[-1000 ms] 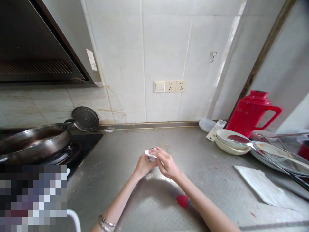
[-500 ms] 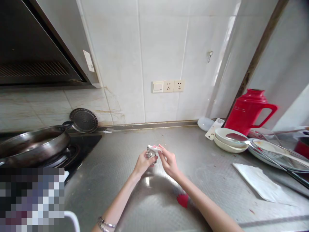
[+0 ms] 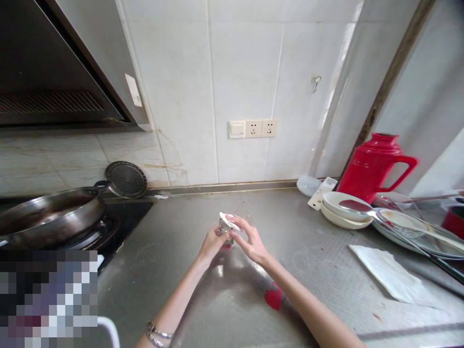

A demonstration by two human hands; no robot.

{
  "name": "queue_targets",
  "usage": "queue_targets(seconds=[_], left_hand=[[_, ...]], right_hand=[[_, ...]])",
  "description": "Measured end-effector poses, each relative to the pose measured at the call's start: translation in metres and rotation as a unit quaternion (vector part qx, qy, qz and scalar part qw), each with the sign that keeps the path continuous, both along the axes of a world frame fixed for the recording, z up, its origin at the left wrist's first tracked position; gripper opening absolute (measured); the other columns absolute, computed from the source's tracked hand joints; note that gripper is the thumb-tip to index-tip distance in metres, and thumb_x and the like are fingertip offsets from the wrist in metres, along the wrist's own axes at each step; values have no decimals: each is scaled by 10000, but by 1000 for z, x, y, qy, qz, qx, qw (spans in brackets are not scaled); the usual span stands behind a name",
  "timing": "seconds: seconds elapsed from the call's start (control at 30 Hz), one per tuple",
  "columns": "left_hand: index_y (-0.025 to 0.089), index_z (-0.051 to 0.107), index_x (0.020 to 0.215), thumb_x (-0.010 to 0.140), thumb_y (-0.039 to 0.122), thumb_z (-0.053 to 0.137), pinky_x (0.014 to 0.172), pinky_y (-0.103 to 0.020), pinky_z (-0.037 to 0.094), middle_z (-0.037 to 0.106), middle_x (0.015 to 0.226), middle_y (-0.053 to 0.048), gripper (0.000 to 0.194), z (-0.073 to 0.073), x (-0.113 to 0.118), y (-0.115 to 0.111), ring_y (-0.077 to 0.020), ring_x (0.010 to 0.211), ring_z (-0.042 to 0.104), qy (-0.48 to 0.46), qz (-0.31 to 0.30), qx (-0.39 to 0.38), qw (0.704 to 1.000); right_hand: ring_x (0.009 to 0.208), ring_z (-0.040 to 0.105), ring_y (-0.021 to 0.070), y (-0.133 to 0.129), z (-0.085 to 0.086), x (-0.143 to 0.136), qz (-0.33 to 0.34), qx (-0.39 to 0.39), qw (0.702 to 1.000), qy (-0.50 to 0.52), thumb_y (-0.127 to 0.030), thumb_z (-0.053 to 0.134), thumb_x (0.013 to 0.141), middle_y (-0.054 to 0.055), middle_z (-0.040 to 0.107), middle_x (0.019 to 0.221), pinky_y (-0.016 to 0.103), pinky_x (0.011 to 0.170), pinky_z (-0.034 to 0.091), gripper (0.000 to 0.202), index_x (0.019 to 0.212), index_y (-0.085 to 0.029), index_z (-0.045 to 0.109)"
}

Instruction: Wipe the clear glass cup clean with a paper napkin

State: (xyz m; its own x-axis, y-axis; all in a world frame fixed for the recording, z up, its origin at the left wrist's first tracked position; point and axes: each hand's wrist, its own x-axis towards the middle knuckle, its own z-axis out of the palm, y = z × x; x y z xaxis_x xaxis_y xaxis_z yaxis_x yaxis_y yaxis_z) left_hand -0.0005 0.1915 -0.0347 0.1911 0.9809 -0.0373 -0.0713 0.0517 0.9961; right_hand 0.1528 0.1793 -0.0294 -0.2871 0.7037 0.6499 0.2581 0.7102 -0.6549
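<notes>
My left hand (image 3: 211, 244) is closed around a small clear, glass-like container (image 3: 225, 227) with a reddish tint at its bottom. A thin white piece, perhaps tissue (image 3: 227, 220), covers its top. My right hand (image 3: 253, 244) has its fingers bent over that white piece, with the thumb near the container's side. Both hands meet just above the metal counter (image 3: 181, 232). Beside my right forearm a red patch or object (image 3: 273, 297) shows on the counter, partly hidden by the arm.
To the left, a pan (image 3: 54, 215) sits on the black stove (image 3: 134, 212), under a range hood (image 3: 65, 67). On the right are a red thermos (image 3: 373, 166), stacked bowls (image 3: 344, 220), plates with utensils and a folded white paper (image 3: 395, 275). Wall sockets (image 3: 261, 128) are behind.
My right fingers have moved left, from holding the white piece at the container's right side to lying over its top. The white piece now stands up more. My left hand keeps its hold.
</notes>
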Motion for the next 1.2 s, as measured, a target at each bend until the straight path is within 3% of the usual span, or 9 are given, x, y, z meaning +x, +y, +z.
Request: queue_targets(seconds=[0.17, 0.23, 0.37, 0.47, 0.63, 0.73, 0.97, 1.07, 1.2], left_hand=[[122, 660, 864, 628, 565, 716, 548, -214, 430, 593, 686, -9, 505, -3, -3, 4, -128, 623, 544, 52, 13, 40, 998], [116, 663, 887, 630, 589, 707, 562, -219, 432, 598, 705, -17, 540, -4, -4, 4, -132, 637, 549, 63, 4, 58, 996], [140, 578, 1133, 621, 657, 686, 609, -272, 494, 630, 859, -58, 735, -5, -10, 5, -152, 662, 598, 35, -78, 21, 996], [175, 449, 1288, 596, 610, 742, 637, -288, 508, 642, 962, -102, 869, -7, -17, 7, -172, 703, 628, 35, -153, 30, 987], [224, 273, 1406, 541, 371, 860, 849, -352, 499, 559, 1244, -160, 1056, -10, -20, 9, -253, 987, 632, 86, -121, 143, 979], [242, 303, 1381, 527, 302, 867, 952, -374, 449, 534, 1296, -140, 1026, -9, -17, 8, -278, 1113, 580, 130, -102, 206, 964], [209, 384, 1293, 575, 300, 823, 864, -347, 493, 643, 1119, -87, 847, -1, -13, 1, -241, 1007, 628, 168, -42, 241, 955], [206, 429, 1246, 556, 315, 827, 832, -336, 503, 651, 1102, -84, 804, -2, -13, 1, -230, 957, 642, 182, -5, 245, 952], [203, 447, 1217, 541, 333, 833, 819, -321, 500, 660, 1090, -87, 789, -4, -13, 3, -228, 941, 647, 191, 21, 236, 953]], right_hand=[[1344, 378, 279, 5, -6, -3, 46, -21, 999, -1, -324, 725, 744, 121, 395, 1463, 473, 1106, 309, 736, 1385, -245, 372], [1337, 384, 277, 9, -13, -6, 55, -40, 997, 30, -305, 760, 701, 124, 375, 1470, 466, 1089, 341, 808, 1394, -255, 348], [1241, 492, 252, 14, -20, -8, 80, -113, 985, 106, -258, 754, 684, 115, 445, 1405, 419, 973, 477, 786, 1368, -273, 367], [1163, 558, 252, 15, -17, -8, 81, -169, 969, 159, -247, 758, 664, 107, 527, 1318, 404, 904, 526, 735, 1317, -257, 420], [1028, 646, 254, 13, -9, -9, 61, -236, 949, 201, -282, 779, 640, 100, 627, 1192, 391, 840, 558, 673, 1244, -202, 492], [1016, 653, 250, 12, -8, -11, 68, -247, 947, 193, -294, 769, 658, 89, 658, 1142, 388, 850, 554, 602, 1200, -189, 529], [1091, 620, 232, 13, -9, -6, 88, -192, 970, 118, -339, 704, 759, 84, 584, 1277, 388, 887, 539, 584, 1290, -249, 480], [1157, 575, 241, 15, -8, 0, 22, -127, 991, 22, -373, 587, 861, 77, 601, 1266, 446, 956, 490, 457, 1295, -263, 498], [1231, 515, 272, 15, -7, 3, -82, -8, 995, -48, -347, 544, 894, 92, 641, 1208, 491, 1014, 429, 357, 1237, -255, 568]])
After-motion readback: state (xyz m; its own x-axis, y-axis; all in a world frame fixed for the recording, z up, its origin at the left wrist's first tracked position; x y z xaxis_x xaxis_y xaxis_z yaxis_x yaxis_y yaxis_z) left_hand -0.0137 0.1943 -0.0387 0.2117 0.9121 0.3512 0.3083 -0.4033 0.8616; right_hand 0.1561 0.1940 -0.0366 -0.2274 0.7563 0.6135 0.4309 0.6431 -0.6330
